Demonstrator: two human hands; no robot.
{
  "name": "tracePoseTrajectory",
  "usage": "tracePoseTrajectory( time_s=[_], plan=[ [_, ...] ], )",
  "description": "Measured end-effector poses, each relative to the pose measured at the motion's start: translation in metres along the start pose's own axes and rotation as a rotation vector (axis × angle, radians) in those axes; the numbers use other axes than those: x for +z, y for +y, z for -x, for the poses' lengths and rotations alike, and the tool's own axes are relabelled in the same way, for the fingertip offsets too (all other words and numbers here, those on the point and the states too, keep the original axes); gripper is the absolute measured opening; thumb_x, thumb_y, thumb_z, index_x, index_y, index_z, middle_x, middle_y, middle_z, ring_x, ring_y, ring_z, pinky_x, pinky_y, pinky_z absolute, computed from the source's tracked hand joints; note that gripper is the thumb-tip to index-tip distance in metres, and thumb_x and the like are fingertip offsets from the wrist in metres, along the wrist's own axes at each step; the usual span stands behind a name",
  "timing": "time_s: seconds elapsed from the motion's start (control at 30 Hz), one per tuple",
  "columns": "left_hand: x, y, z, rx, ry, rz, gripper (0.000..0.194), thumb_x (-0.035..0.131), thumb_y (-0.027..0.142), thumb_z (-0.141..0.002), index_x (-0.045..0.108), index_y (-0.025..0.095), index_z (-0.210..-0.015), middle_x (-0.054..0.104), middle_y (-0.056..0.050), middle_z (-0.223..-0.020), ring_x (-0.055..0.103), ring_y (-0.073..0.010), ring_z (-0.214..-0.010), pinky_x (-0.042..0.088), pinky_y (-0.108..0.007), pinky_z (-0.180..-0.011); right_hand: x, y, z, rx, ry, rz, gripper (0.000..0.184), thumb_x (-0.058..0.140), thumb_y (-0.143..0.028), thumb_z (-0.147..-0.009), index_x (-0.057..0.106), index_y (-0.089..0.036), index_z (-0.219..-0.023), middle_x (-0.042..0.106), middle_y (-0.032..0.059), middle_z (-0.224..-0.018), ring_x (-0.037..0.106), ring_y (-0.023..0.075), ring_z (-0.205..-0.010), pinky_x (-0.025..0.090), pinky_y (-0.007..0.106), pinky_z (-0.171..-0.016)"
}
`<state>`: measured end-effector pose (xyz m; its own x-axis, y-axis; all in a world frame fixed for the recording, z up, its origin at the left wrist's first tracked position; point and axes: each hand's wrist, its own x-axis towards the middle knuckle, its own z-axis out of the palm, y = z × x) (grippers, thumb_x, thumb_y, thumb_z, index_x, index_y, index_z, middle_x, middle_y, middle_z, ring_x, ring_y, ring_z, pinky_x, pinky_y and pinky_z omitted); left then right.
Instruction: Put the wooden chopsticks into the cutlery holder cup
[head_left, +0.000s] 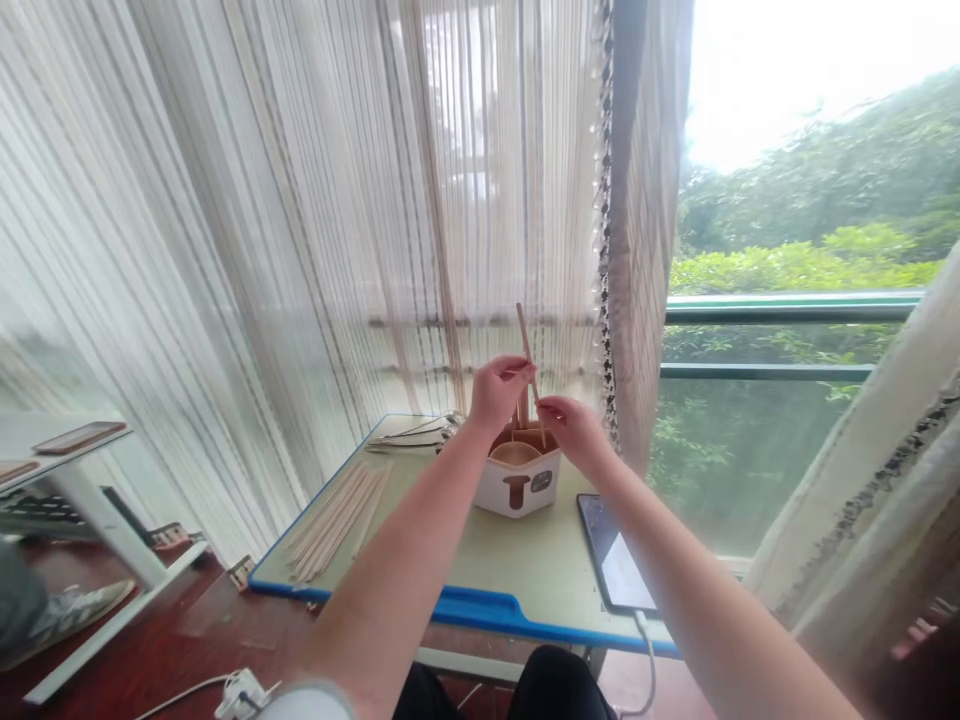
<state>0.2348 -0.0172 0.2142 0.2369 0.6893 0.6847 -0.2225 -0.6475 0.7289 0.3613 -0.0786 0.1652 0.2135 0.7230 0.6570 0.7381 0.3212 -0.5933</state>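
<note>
1. Left hand [499, 392] and right hand [576, 430]: both bare, the forearms [405, 545] uncovered too.
2. Left sleeve [307, 702]: whitish, with a rounded, pale grey edge (only a small part shows at the bottom of the view).
3. Legwear [561, 685]: black, so dark that folds are hard to make out.

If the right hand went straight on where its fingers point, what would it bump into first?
Past the wooden stick it pinches, the right hand would probably meet the left hand first, up and to the left in the picture, though depth is unclear from this one view.
</note>
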Motion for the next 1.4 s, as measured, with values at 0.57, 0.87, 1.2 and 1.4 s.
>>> tracePoseTrajectory(
  time_s=[0.57, 0.87, 1.2, 1.4],
  plan=[
    [0.007, -0.037, -0.062, 0.020, -0.118, -0.019, 0.025, 0.065, 0.036, -0.068, 0.066, 0.018, -0.086, 0.068, -0.006, -0.084, 0.063, -0.0180, -0.081, 0.049, -0.034, -0.078, 0.018, 0.032, -0.040, -0.029, -0.013, 0.031, 0.021, 0.047, -0.026, -0.078, 0.066, -0.021, -0.086, 0.068, 0.0024, -0.079, 0.061, 0.0145, -0.073, 0.045, 0.025, -0.069],
    [0.000, -0.049, -0.060, -0.037, -0.147, -0.082, 0.025, 0.067, 0.037, -0.065, 0.067, 0.017, -0.080, 0.068, -0.006, -0.079, 0.063, -0.0180, -0.076, 0.049, -0.034, -0.073, 0.027, 0.041, -0.036, 0.024, -0.084, 0.029, 0.019, 0.049, -0.024, -0.077, 0.066, -0.022, -0.084, 0.068, 0.0011, -0.082, 0.061, 0.0145, -0.075, 0.045, 0.026, -0.070],
    [-0.008, -0.044, -0.058, -0.018, -0.204, -0.110, 0.031, 0.060, 0.042, -0.071, 0.068, 0.016, -0.086, 0.069, -0.008, -0.085, 0.062, -0.0179, -0.083, 0.046, -0.033, -0.079, 0.028, 0.057, -0.020, 0.028, -0.215, 0.128, 0.019, 0.051, -0.028, -0.076, 0.069, -0.022, -0.079, 0.069, 0.0029, -0.081, 0.061, 0.0176, -0.075, 0.044, 0.029, -0.070],
    [-0.007, -0.051, -0.053, -0.079, -0.222, -0.168, 0.029, 0.062, 0.039, -0.069, 0.068, 0.016, -0.085, 0.069, -0.008, -0.083, 0.062, -0.0171, -0.080, 0.046, -0.032, -0.077, 0.031, 0.058, -0.021, 0.121, -0.152, 0.032, 0.023, 0.049, -0.034, -0.078, 0.068, -0.022, -0.084, 0.069, 0.0028, -0.084, 0.061, 0.0166, -0.073, 0.045, 0.028, -0.068]
  ],
)
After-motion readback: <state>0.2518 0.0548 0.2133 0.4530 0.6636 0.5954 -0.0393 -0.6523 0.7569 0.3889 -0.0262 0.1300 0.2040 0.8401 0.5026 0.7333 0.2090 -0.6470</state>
